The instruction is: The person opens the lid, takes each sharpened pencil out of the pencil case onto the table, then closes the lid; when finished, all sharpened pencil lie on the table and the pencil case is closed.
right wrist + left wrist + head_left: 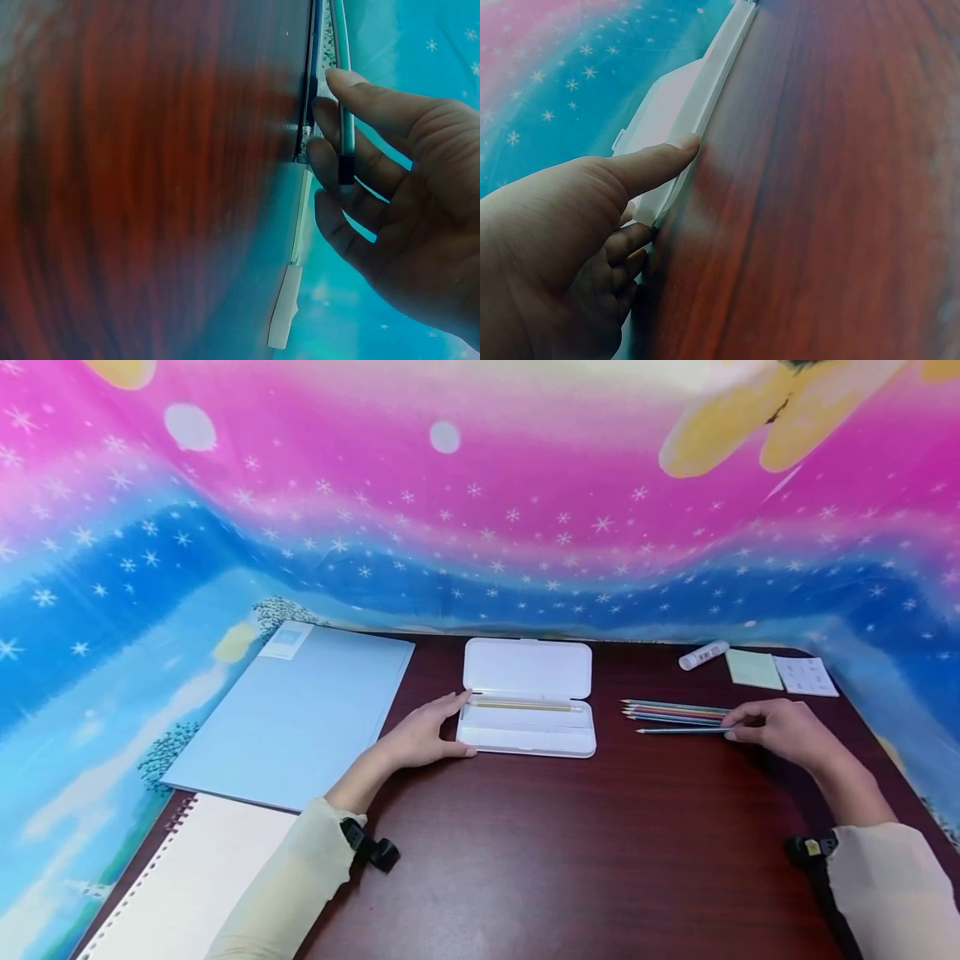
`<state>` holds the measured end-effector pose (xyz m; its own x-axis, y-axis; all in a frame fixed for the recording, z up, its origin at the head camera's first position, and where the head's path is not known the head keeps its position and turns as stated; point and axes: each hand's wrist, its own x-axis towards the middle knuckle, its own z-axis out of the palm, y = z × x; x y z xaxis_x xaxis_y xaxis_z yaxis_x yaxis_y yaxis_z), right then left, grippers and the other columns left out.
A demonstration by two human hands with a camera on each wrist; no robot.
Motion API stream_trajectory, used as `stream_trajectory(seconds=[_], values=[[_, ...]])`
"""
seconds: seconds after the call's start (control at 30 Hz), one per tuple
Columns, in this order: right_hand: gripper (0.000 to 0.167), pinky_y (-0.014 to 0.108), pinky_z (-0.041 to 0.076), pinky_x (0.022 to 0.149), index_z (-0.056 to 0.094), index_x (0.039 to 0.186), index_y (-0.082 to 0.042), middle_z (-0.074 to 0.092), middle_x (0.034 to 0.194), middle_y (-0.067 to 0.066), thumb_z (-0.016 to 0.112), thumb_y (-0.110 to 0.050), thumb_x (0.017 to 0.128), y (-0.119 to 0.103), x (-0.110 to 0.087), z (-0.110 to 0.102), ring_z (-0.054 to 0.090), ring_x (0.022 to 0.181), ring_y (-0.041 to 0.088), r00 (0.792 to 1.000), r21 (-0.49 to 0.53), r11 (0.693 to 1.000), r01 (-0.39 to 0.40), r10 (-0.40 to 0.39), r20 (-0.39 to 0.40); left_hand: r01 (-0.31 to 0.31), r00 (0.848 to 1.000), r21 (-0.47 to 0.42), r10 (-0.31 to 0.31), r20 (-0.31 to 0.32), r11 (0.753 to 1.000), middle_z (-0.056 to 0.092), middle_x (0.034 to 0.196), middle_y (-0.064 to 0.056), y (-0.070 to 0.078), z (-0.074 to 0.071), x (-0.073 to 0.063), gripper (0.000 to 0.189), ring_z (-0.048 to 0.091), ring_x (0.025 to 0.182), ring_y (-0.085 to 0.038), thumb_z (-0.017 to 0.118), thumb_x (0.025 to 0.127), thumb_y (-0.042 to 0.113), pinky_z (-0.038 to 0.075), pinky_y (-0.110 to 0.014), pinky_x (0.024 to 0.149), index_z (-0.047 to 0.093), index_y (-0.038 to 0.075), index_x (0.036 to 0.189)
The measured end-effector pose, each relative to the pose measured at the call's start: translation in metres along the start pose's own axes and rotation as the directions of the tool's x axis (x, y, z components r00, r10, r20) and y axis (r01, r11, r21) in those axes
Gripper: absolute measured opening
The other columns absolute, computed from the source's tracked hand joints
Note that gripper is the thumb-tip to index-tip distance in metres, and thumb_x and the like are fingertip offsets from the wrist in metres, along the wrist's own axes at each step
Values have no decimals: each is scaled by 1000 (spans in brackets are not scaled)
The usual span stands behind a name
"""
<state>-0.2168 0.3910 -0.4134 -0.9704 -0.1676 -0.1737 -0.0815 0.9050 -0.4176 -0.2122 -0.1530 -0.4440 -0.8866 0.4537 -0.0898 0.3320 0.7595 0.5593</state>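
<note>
A white pencil case (525,743) lies with its lid raised, and a yellowish pencil (525,706) rests inside along the hinge side. My left hand (423,733) holds the case's left end, thumb at the front corner and fingers toward the hinge. In the left wrist view the thumb (656,166) presses the case's edge. To the right, my right hand (776,731) pinches a dark pencil (682,731) near its blunt end, its point facing left. The right wrist view shows this pencil (346,142) between thumb and fingers. Several coloured pencils (667,712) lie together just behind it.
A light blue folder (300,718) and a spiral notebook (195,877) lie at the left. At the back right are a glue stick (703,655), pale green sticky notes (753,668) and a white printed pad (806,676). A patterned curtain (450,527) borders the dark wooden table (562,852).
</note>
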Motion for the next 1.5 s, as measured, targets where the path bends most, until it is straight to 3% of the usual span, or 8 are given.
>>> stream_trajectory(seconds=[0.27,0.63,0.9,1.23,1.5], values=[[12,31,42,66,76,103,-11,70,89,1,70,-19,95,-4,4,4,52,78,18,1000,-47,999,15,-15,-2,0,1000,2,0,3,1000,29,167,-14,-1,-1,0,98,26,156,-32,77,87,48,28,-52,124,23,18,163],[8,43,48,73,71,98,-11,71,91,6,73,-15,91,-11,12,5,57,78,20,999,-132,990,50,-51,-5,6,1000,5,-6,5,1000,29,167,-13,-3,-1,2,98,26,156,-31,77,87,50,28,-51,124,22,20,163],[5,46,50,73,72,96,-12,72,91,6,72,-16,92,-19,14,3,60,78,19,998,-155,986,57,-60,-17,0,1000,8,0,4,1000,30,166,-14,-3,-1,0,98,26,155,-32,77,87,49,28,-52,124,23,19,163],[13,38,48,73,74,106,-13,72,97,5,70,-21,97,-78,20,-1,61,86,22,968,-72,974,215,-222,-115,8,1000,6,-8,-2,1000,29,167,-14,-4,-2,0,98,27,155,-31,77,87,50,29,-51,123,23,19,163],[21,37,49,77,74,115,-11,75,100,8,69,-23,98,-123,42,20,65,90,23,962,28,967,254,-250,-112,7,1000,9,-7,10,1000,28,167,-14,-1,-1,0,99,25,156,-31,76,87,50,28,-51,124,22,19,163]])
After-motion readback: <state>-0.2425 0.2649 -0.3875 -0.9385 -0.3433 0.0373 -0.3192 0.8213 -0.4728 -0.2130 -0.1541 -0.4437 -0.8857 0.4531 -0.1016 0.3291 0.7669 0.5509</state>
